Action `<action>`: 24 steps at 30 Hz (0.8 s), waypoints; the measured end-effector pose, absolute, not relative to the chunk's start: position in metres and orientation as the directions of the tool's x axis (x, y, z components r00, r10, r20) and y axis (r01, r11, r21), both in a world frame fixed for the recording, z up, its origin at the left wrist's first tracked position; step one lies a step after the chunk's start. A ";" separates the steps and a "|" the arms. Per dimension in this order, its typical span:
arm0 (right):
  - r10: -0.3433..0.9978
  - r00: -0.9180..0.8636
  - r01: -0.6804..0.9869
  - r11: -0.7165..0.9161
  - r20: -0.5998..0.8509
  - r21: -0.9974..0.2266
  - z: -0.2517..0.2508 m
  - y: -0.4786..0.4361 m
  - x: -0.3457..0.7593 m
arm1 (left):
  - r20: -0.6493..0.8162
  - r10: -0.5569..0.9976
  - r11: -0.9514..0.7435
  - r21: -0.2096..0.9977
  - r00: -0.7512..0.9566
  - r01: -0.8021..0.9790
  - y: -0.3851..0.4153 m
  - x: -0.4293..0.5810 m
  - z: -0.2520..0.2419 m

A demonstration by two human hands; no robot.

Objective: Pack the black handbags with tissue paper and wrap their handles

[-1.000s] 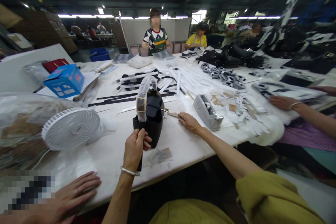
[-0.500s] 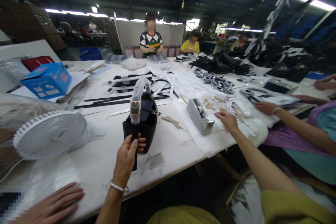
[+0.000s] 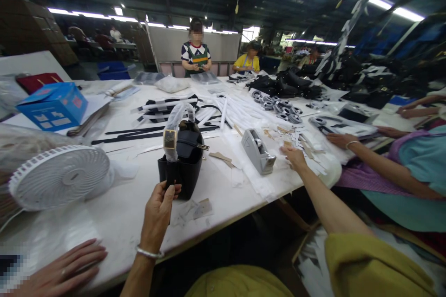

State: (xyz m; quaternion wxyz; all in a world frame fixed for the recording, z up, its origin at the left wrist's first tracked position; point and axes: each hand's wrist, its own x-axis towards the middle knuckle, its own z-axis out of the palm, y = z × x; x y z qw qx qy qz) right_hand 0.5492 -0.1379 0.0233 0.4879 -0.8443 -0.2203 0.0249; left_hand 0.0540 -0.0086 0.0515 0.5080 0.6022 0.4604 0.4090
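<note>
A black handbag (image 3: 186, 167) stands upright on the white table, its handle (image 3: 176, 120) wrapped in clear plastic with a gold buckle (image 3: 170, 139). My left hand (image 3: 160, 199) is closed round the black strap end at the bag's near side. Farther right, my right hand (image 3: 294, 157) reaches just past the grey tape dispenser (image 3: 258, 153), at the scattered brown and white paper scraps (image 3: 306, 141). Its fingertips are pressed together. Whatever they hold, if anything, is too small to make out; a tan scrap shows right at them.
At left stand a white fan (image 3: 66, 176) and a blue box (image 3: 54, 106). Another person's hand (image 3: 75, 262) lies flat at the lower left. White wrapped straps (image 3: 240, 111) and grey rolls (image 3: 278, 106) cover the middle back. A co-worker's hand (image 3: 339, 140) works at right.
The camera view has shifted slightly. My left hand's grip has narrowed at the strap, with fewer fingers showing. My right hand remains by the scraps, fingertips now against a tan one.
</note>
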 end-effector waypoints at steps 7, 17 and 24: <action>0.388 0.916 0.171 -0.146 0.103 -0.974 0.069 -0.135 0.520 | 0.560 0.827 -0.521 0.737 0.043 0.431 -0.035 0.055 0.059; 0.971 -0.077 0.138 -0.214 -0.226 -0.967 0.141 -0.134 0.334 | 0.512 0.717 -0.628 0.769 0.473 0.118 -0.089 0.094 0.095; 0.948 -0.238 0.027 -0.212 -0.212 -0.977 0.126 -0.119 0.275 | 0.003 0.872 -0.026 0.999 0.490 0.040 -0.087 0.093 0.080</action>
